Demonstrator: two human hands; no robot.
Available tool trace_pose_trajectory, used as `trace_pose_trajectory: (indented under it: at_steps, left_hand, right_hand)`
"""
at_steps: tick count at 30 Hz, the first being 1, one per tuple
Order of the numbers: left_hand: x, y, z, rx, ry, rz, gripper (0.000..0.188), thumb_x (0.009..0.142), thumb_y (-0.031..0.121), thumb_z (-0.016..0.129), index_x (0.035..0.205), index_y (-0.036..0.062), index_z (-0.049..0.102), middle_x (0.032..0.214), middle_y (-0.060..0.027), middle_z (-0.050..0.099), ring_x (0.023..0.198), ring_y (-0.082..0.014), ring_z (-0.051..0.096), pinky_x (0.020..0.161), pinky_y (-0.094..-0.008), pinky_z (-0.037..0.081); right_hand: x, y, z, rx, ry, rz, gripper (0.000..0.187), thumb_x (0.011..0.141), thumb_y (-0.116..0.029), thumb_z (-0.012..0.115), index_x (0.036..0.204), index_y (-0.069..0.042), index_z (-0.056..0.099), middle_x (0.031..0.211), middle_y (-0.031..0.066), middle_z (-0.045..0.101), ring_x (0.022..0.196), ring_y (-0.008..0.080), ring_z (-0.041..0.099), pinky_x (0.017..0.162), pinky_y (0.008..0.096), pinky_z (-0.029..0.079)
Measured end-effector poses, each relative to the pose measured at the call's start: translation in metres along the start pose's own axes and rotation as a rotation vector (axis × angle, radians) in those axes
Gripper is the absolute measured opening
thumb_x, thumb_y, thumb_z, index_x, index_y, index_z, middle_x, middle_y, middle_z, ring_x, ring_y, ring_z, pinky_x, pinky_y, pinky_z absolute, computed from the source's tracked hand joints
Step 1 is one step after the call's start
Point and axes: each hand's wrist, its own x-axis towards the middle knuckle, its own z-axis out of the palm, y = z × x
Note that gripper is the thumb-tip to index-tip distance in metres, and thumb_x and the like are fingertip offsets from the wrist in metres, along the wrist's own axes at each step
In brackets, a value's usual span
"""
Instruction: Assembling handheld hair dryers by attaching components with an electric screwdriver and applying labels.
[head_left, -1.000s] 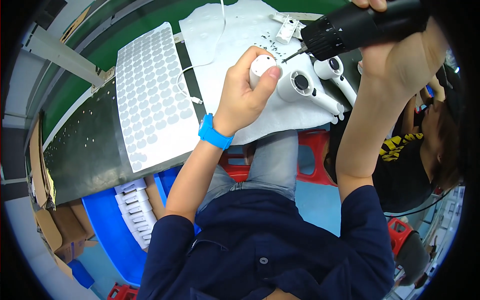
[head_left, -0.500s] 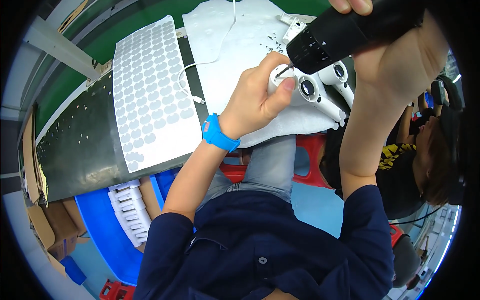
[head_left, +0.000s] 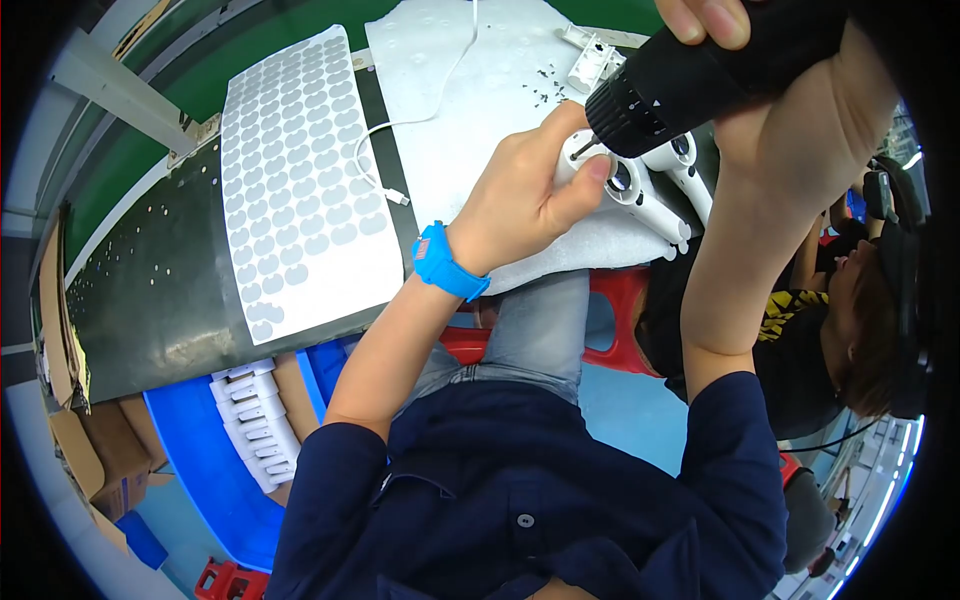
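My left hand [head_left: 525, 195], a blue band on its wrist, is closed around a round-ended white plastic housing [head_left: 577, 148], with the thumb on its near side. A black electric screwdriver [head_left: 690, 90] is gripped in my right hand [head_left: 800, 125]. Its thin bit slants down to the left and meets the housing's end face, at or beside a small hole. Just right of the housing lie two white handheld units with dark round openings, a nearer one [head_left: 655, 215] and a farther one [head_left: 692, 180]. Small dark screws [head_left: 545, 88] are scattered beyond my left hand, near a white plastic frame piece [head_left: 592, 65].
A white foam sheet [head_left: 430, 50] covers the work area, crossed by a white cable [head_left: 405, 122]. To its left is a sheet of grey stickers [head_left: 310, 290]. A blue bin [head_left: 190, 440] with white parts [head_left: 255, 425] stands below the table. Another person [head_left: 830, 340] sits at right.
My left hand and the housing have shifted slightly right. The screwdriver has moved a little right and down with them, its bit still at the housing's end.
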Motion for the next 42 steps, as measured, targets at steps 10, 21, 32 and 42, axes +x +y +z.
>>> trace_pose_trajectory:
  at_steps: [10,21,32,42]
  left_hand:
    - [0.0,-0.002,-0.001,0.01,0.03,0.037,0.032,0.087,0.027,0.053,0.107,0.0024,0.049,0.065,-0.0155,0.057,0.056,-0.0276,0.058,0.053,-0.0315,0.044]
    - [-0.007,-0.016,-0.007,-0.245,0.009,0.008,0.025,0.09,0.026,0.051,0.101,0.0046,0.047,0.07,-0.0024,0.049,0.063,-0.0078,0.045,0.058,-0.0216,0.039]
    - [-0.004,-0.003,0.001,-0.075,0.038,-0.057,0.027,0.075,0.001,0.068,0.094,0.0062,0.05,0.072,0.001,0.053,0.065,-0.004,0.048,0.057,-0.0189,0.039]
    - [-0.005,0.0,-0.001,-0.027,0.092,0.022,0.027,0.073,0.0,0.064,0.095,0.0048,0.05,0.073,-0.0023,0.057,0.07,-0.0103,0.056,0.064,-0.0238,0.046]
  right_hand:
    - [-0.009,-0.006,0.056,-0.329,0.175,-0.015,0.037,0.083,-0.04,0.06,0.091,-0.006,0.05,0.063,0.004,0.052,0.046,0.0124,0.051,0.044,0.0232,0.043]
    - [-0.047,0.07,-0.11,-0.484,0.401,0.08,0.02,0.08,-0.014,0.066,0.086,0.001,0.055,0.072,0.0073,0.059,0.071,0.0156,0.058,0.068,0.0277,0.044]
    - [-0.1,0.068,-0.128,-1.596,0.636,0.167,0.06,0.079,-0.024,0.07,0.122,0.006,0.04,0.115,0.0154,0.051,0.108,0.0212,0.05,0.087,0.0302,0.041]
    - [-0.103,0.022,-0.012,-1.125,-0.297,-0.319,0.02,0.065,0.005,0.069,0.084,0.001,0.062,0.089,0.0108,0.062,0.08,0.0215,0.058,0.072,0.0303,0.045]
